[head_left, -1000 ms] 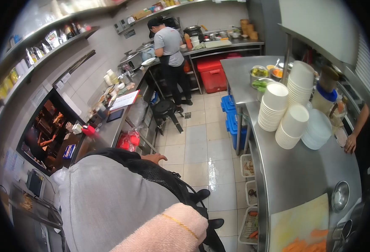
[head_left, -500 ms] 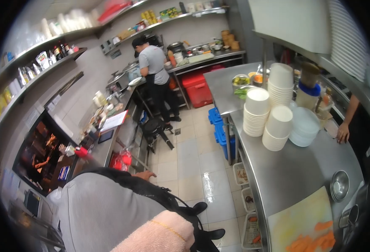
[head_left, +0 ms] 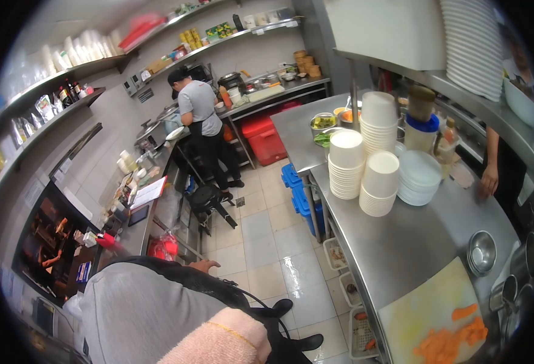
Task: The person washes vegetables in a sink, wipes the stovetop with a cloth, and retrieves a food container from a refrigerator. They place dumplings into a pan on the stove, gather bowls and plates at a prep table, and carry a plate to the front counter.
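My left hand (head_left: 205, 266) hangs low beside my black apron, above the tiled floor. Its fingers look stretched out and apart, and nothing shows in them. My right hand is not visible. A pink towel (head_left: 218, 340) with a yellow line lies across the front of my grey shirt (head_left: 140, 315). To the right, a steel counter (head_left: 424, 242) carries a cutting board (head_left: 412, 303) with orange carrot pieces (head_left: 452, 340). Near the board sit nested metal bowls (head_left: 481, 252). Further back on the counter are stacks of white paper bowls (head_left: 347, 164) and clear plastic lids (head_left: 420, 176).
A co-worker (head_left: 200, 109) in a grey shirt stands at the back counter. At the right edge another person's hand (head_left: 489, 180) is by the counter. A black stool (head_left: 209, 203), blue bins (head_left: 300, 197), a red cooler (head_left: 264, 139) and low baskets (head_left: 361, 330) flank the aisle.
The view has swung slightly right, so the room's contents sit further left in it. More of the person at the right edge shows. My left hand keeps its place beside my body.
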Motion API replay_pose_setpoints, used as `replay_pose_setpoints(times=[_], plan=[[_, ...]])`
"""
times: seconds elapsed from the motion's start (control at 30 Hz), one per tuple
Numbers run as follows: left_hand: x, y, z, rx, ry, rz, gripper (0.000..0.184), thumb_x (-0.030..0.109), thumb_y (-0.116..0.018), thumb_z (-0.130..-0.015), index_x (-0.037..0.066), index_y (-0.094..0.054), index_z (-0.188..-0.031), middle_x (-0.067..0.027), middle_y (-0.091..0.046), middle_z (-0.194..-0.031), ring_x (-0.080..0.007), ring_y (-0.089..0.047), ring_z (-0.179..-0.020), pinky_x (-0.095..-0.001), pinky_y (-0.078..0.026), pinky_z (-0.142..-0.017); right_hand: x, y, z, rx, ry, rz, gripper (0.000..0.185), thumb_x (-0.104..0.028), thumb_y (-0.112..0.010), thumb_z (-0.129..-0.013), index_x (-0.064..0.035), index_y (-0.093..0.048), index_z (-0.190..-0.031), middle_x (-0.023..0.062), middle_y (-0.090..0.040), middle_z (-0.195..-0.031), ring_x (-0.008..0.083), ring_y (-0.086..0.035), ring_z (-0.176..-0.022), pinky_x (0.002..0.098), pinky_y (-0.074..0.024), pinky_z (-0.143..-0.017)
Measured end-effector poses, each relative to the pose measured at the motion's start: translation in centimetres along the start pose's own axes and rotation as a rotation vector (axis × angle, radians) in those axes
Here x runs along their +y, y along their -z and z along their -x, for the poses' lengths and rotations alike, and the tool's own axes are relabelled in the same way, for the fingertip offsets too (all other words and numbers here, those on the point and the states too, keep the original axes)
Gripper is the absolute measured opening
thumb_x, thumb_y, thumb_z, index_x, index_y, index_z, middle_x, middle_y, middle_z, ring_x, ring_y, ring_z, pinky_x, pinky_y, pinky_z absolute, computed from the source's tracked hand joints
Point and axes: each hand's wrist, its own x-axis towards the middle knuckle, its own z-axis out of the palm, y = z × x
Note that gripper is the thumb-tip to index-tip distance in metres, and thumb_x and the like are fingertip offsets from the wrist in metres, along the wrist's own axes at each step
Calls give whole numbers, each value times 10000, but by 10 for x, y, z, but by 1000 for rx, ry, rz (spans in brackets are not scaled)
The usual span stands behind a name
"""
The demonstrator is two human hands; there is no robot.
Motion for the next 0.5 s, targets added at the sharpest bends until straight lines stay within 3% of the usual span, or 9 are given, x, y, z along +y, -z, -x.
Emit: replay_pose_setpoints(times=[0.2, 0.3, 0.37, 0.5], plan=[[5, 1, 2, -9, -24, 10, 715, 527, -746, -736, 295, -482, -1358, -147, -513, -1310, -335, -521, -1230, -456, -414, -1014, 9, 13, 12, 24, -10, -29, 225, -114, -593, -903, 20, -621, -1082, 201, -632, -1023, 338, -604, -949, 407, -476, -797], [2, -5, -8, 24, -140, 9, 730, 528, -753, -730, 288, -481, -1364, -154, -512, -1307, -344, -507, -1240, -458, -411, -1014, 17, 24, 25, 52, -2, -78, 225, -113, -595, -903, 21, -620, -1082, 201, -631, -1022, 340, -603, -948, 409, -476, -798], [14, -3, -12, -32, -95, 1, 752, 527, -760, -723, 273, -477, -1372, -152, -513, -1297, -363, -498, -1235, -454, -404, -1023, 21, 33, 39, 73, 12, -139, 224, -112, -596, -903, 21, -619, -1082, 202, -631, -1022, 340, -603, -948, 410, -475, -799], [20, -12, -31, -14, -201, 54, 784, 520, -775, -707, 225, -481, -1372, -190, -490, -1298, -388, -507, -1191, -445, -405, -1025, 26, 62, 94, 91, 81, -371, 223, -110, -599, -903, 22, -618, -1081, 202, -631, -1020, 342, -602, -948, 412, -474, -800]])
